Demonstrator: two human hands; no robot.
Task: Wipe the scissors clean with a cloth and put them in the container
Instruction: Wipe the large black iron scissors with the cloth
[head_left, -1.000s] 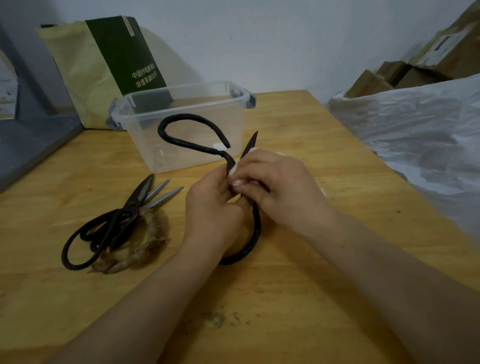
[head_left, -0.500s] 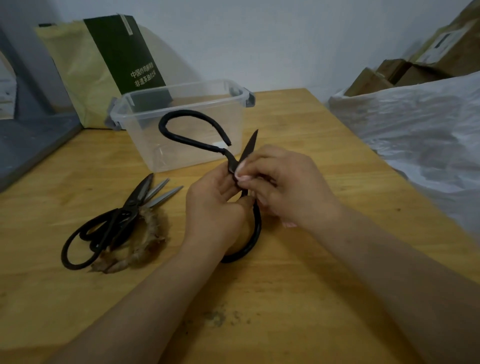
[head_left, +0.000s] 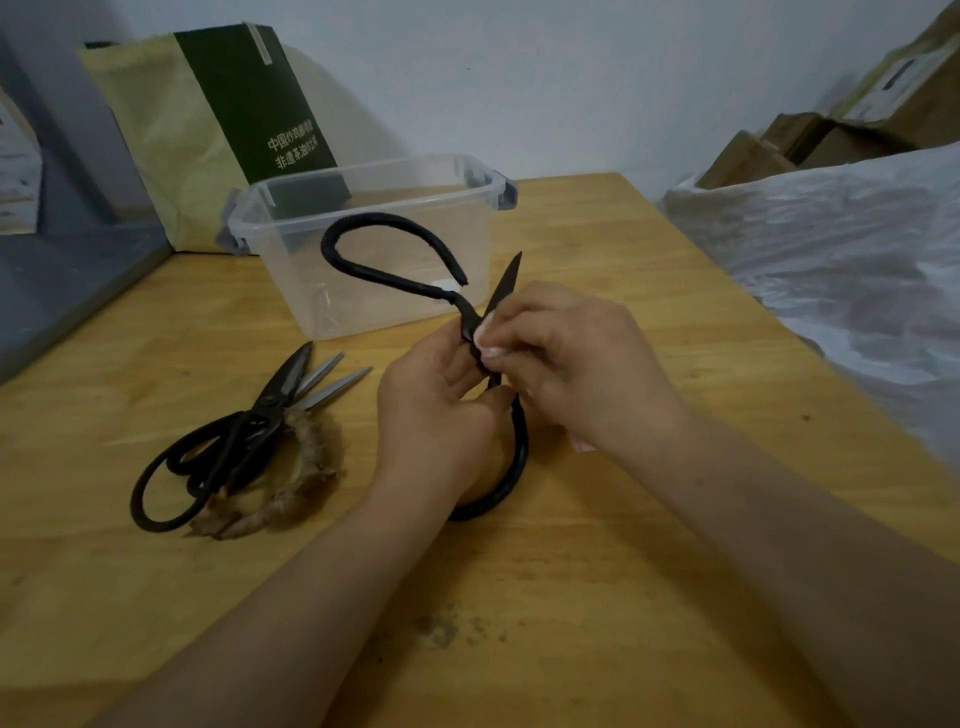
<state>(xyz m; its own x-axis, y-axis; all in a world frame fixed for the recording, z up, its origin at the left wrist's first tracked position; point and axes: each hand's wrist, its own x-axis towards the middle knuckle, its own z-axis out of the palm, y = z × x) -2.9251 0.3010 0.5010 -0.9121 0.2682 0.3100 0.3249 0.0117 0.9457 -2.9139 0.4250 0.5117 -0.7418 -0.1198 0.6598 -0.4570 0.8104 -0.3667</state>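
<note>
table (head_left: 649, 545), hands (head_left: 436, 415) round scissors (head_left: 521, 447) and cloth (head_left: 583, 446)

A wooden table (head_left: 571, 597) carries a clear container (head_left: 311, 291) near its far edge, a bag (head_left: 171, 130) at its far-left corner, and a heap of scissors (head_left: 260, 410) toward its left edge.

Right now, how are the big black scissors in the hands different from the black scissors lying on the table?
The big black metal scissors are gripped by the left hand and right hand, handles spread wide. The smaller black scissors lie untouched on the wooden table, blades together. Both are black with looped handles.
</note>
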